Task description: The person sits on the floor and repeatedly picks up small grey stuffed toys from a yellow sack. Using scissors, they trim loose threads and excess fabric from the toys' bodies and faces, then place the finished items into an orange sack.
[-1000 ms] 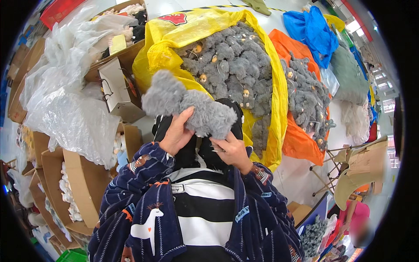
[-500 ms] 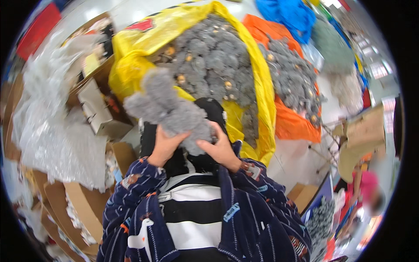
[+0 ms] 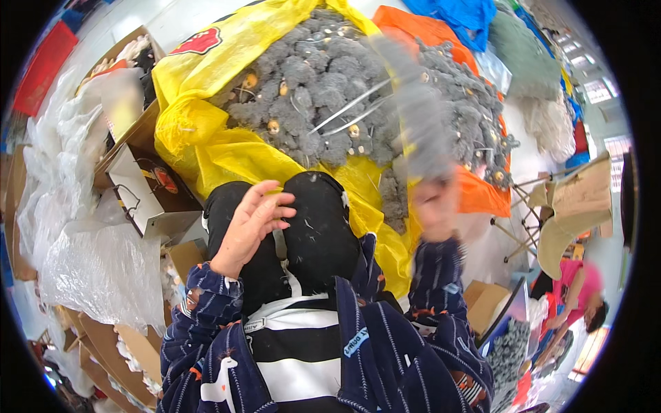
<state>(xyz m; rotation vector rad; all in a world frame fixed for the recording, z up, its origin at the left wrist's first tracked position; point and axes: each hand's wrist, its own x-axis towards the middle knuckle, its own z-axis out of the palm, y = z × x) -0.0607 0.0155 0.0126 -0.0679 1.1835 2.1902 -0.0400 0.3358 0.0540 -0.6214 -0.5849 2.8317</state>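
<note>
My left hand [image 3: 249, 226] is above my knees, empty, with its fingers apart and slightly curled. My right hand [image 3: 437, 206], smeared by motion, is out to the right with a fluffy grey plush toy [image 3: 420, 113]. The toy is a blurred streak stretching up from the hand, over the seam between two bags. Beyond my knees the yellow bag [image 3: 196, 162] lies wide open, heaped with similar grey plush pieces [image 3: 323, 89] that carry small tan round parts. To its right, an orange bag [image 3: 482, 196] holds more grey plush pieces [image 3: 468, 103].
Left of me are clear plastic wrapping [image 3: 103, 268], an opened white box [image 3: 141, 193] and several cardboard cartons [image 3: 96, 337]. On the right stand a folding chair [image 3: 571, 199] and a small carton [image 3: 484, 303]. A person in pink [image 3: 575, 282] is at the far right.
The plush toy, earlier between both my hands over my lap, has swung right in my right hand. My left hand has let go of it.
</note>
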